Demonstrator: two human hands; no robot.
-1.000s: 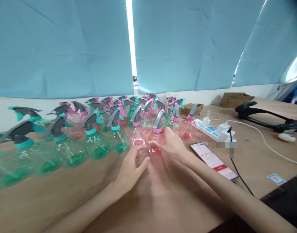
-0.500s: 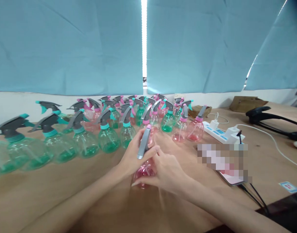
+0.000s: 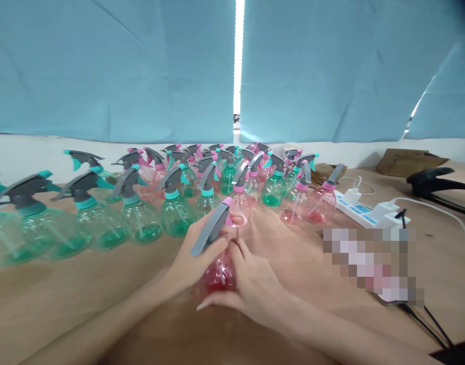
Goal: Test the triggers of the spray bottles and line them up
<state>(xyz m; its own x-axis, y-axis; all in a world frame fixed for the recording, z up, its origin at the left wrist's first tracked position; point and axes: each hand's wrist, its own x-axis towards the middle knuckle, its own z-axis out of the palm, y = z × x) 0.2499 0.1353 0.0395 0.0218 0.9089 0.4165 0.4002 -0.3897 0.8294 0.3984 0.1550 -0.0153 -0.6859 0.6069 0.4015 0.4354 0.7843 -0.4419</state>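
Observation:
A pink spray bottle point(image 3: 218, 276) with a round clear body and a grey trigger head point(image 3: 211, 228) stands in front of me, some pink at its base. My left hand point(image 3: 196, 248) is closed around the neck and head, its thumb lying below the grey lever. Lower down, my right hand point(image 3: 257, 279) grips the body from the right, the thumb across the front and the fingers near the neck. The neck ring is mostly hidden by my fingers. Just behind stands another pink spray bottle point(image 3: 239, 210).
Green spray bottles point(image 3: 141, 225) line the left, with several pink and green ones behind. At right are a white power strip point(image 3: 356, 210) with plugs, a blurred-out flat object point(image 3: 372, 266) with black cables, a black curved object point(image 3: 433, 182) and cardboard point(image 3: 407, 161).
The held bottle's head has turned and tilts more to the left, the lever pointing lower left. Both hands have shifted slightly left in view, while the background has slid right.

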